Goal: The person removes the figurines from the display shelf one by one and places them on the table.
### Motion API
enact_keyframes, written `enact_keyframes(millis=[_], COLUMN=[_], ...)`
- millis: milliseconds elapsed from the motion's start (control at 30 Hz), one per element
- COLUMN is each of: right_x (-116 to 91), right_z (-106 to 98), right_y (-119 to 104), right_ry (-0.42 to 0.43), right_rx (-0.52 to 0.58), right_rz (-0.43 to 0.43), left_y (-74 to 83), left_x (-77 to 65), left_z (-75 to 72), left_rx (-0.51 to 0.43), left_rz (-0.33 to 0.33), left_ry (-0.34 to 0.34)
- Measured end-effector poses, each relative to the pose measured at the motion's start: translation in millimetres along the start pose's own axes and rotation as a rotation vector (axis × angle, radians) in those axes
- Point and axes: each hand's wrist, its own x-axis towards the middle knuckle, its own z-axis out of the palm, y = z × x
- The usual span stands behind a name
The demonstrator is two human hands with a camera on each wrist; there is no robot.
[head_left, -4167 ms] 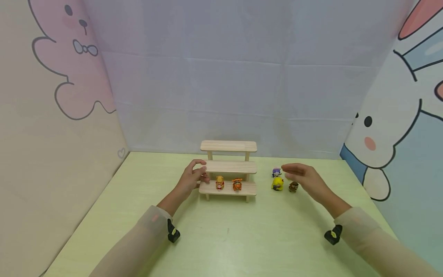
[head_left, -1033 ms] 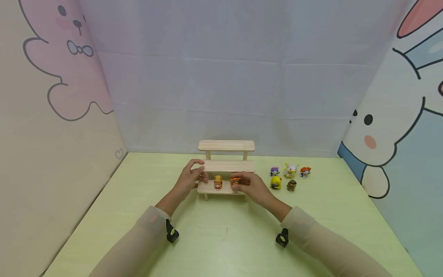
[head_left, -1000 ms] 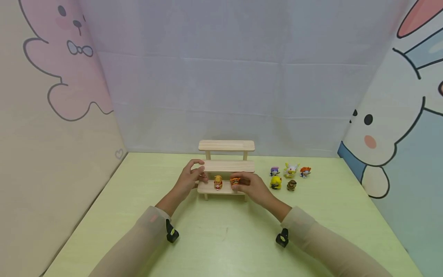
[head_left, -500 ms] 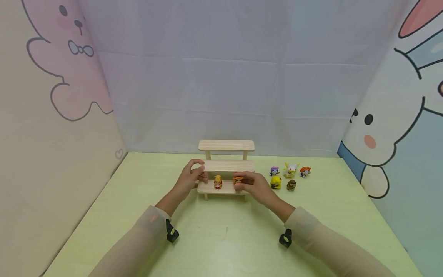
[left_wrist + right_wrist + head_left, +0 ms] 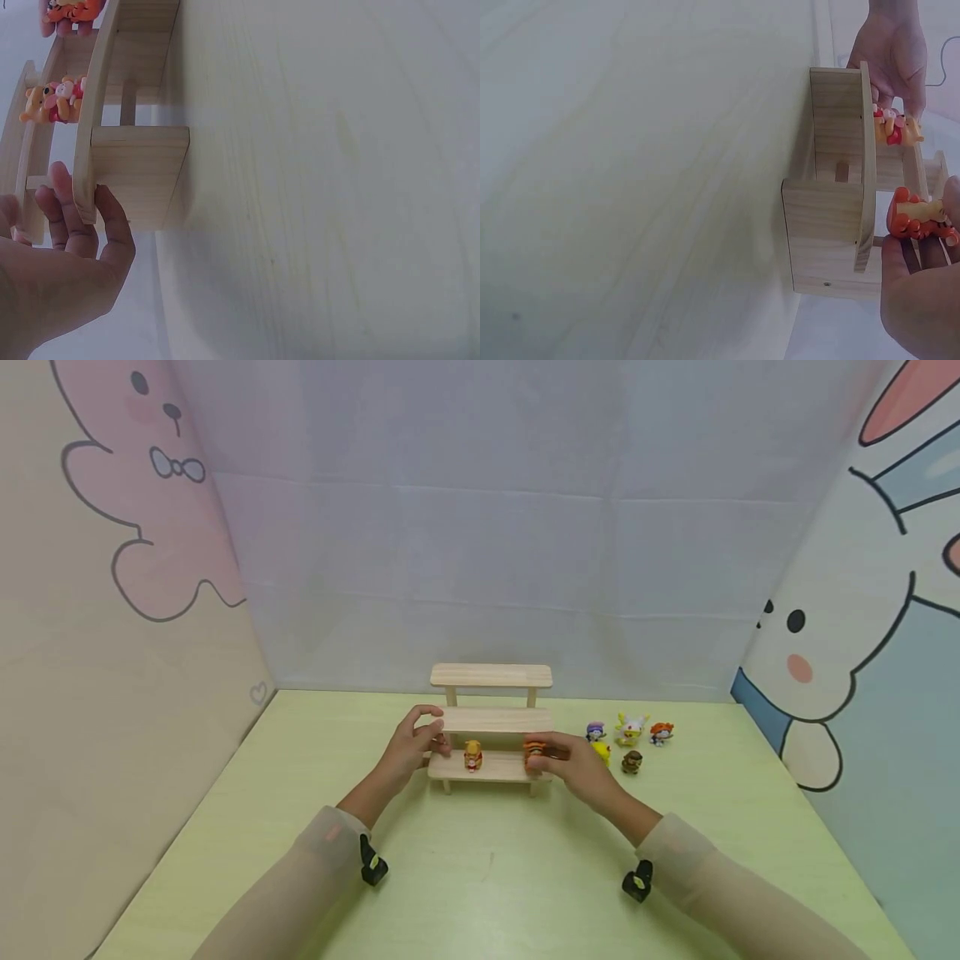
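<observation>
A three-tier wooden display shelf stands on the table. My left hand holds its left end, with fingers curled at the bottom tier's edge in the left wrist view. On that tier sits a yellow bear figurine, with a small pink figure at its front in the left wrist view. My right hand pinches an orange tiger figurine between thumb and fingers, at the right end of the bottom tier. Whether the tiger's feet touch the board I cannot tell.
Right of the shelf, on the table, stand several figurines: a purple-hatted one, a white-and-yellow one, an orange-haired one, a brown one and a yellow one partly hidden by my right hand. Walls enclose the back and sides.
My right hand has come from the loose figurines at the right to the tiger figurine, gripped it and moved it rightward along the bottom tier. My left hand stays at the shelf.
</observation>
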Motion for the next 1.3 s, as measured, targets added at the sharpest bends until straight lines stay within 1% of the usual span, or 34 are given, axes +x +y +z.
enact_keyframes(millis=[300,500,667,867,933,1100,1300], right_x=[-10.0,-15.7,-20.9,-28.6,-31.6,-39.2,-46.3], right_z=[-19.5,-32.7,-47.8,-69.8,-76.7,-90.9,-108.4], right_y=[4.7,7.3,10.9,17.5,19.4,22.0,29.4], right_ry=[-0.009,0.006,0.012,0.051,0.067,0.095,0.122], right_rx=[0.005,-0.014,-0.026,-0.059,-0.092,-0.172,-0.201], right_rz=[-0.016,0.013,0.027,0.027,0.027,0.063,0.089], left_y=[0.6,1.6,0.3,-0.4,-1.2,-2.9,-6.0], left_x=[-1.3,-1.4,0.1,1.6,2.4,3.4,5.2], left_z=[-0.3,-0.3,-0.7,-1.0,-1.2,-1.5,-2.6], left_rx=[0.0,0.005,0.005,0.001,-0.004,-0.01,-0.017], left_rz=[0.001,-0.002,-0.002,0.002,0.004,0.002,-0.006], left_ry=[-0.008,-0.007,-0.004,-0.001,-0.002,-0.001,0.001])
